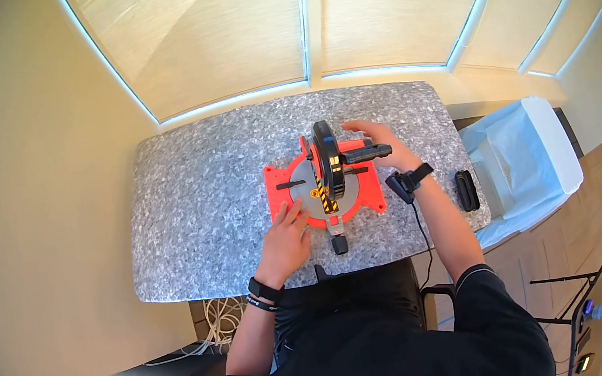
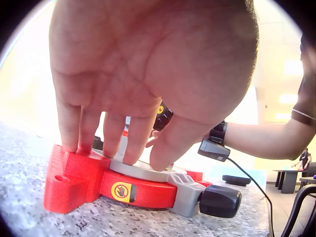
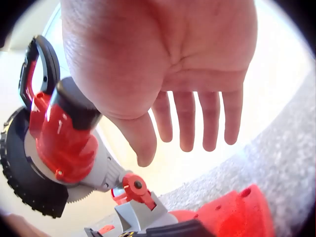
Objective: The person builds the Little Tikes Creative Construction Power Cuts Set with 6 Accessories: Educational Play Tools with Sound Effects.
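A red and grey toy-like miter saw (image 1: 370,191) stands on the speckled table, its black blade guard (image 1: 328,159) raised over the round grey base. My left hand (image 1: 285,245) rests its fingertips on the left front of the base; in the left wrist view the left hand (image 2: 153,64) touches the red edge (image 2: 76,173) and grey disc, beside the black knob (image 2: 220,201). Behind the motor side is my right hand (image 1: 383,144), fingers extended. The right wrist view shows the right hand (image 3: 168,64) with straight fingers holding nothing, next to the red motor housing (image 3: 66,143).
A black case (image 1: 467,190) lies on the table (image 1: 193,206) at the right. A cable (image 1: 426,239) hangs from the right wrist camera. Right of the table stands a bin with a pale liner (image 1: 529,150). Coiled white cords (image 1: 224,320) lie below the table's left front.
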Available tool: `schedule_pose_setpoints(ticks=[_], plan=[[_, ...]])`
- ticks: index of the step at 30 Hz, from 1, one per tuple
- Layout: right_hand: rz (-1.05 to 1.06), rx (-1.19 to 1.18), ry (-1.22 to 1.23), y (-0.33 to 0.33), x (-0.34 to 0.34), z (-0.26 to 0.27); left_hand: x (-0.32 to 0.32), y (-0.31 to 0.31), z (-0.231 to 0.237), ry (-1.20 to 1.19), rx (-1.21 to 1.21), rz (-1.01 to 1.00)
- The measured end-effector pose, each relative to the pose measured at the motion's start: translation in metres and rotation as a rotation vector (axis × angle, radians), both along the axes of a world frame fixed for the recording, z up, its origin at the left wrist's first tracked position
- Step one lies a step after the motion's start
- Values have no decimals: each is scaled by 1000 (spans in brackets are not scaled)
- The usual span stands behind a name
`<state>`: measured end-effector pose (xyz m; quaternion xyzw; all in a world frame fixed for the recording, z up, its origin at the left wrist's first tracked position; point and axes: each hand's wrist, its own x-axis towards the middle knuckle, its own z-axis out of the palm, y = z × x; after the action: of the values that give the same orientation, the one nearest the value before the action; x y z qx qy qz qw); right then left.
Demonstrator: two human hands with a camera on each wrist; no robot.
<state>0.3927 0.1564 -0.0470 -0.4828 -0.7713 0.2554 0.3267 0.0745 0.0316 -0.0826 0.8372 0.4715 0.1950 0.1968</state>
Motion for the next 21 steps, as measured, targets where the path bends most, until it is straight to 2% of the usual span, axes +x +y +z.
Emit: schedule_pose_setpoints(ticks=[2, 5, 9, 14, 21], plan=[[-36, 37, -14, -11, 13, 8, 0, -1, 2, -6, -5, -3], [-186, 58, 151, -30, 19, 32, -1, -1, 2, -6, -4, -4], [-231, 71, 202, -57, 14, 68, 0, -2, 7, -13, -13, 4], [-81, 329, 147, -83, -8, 101, -1, -1, 7, -12, -26, 11], [-7, 412, 85, -98, -25, 114, 0, -3, 9, 12, 2, 9]])
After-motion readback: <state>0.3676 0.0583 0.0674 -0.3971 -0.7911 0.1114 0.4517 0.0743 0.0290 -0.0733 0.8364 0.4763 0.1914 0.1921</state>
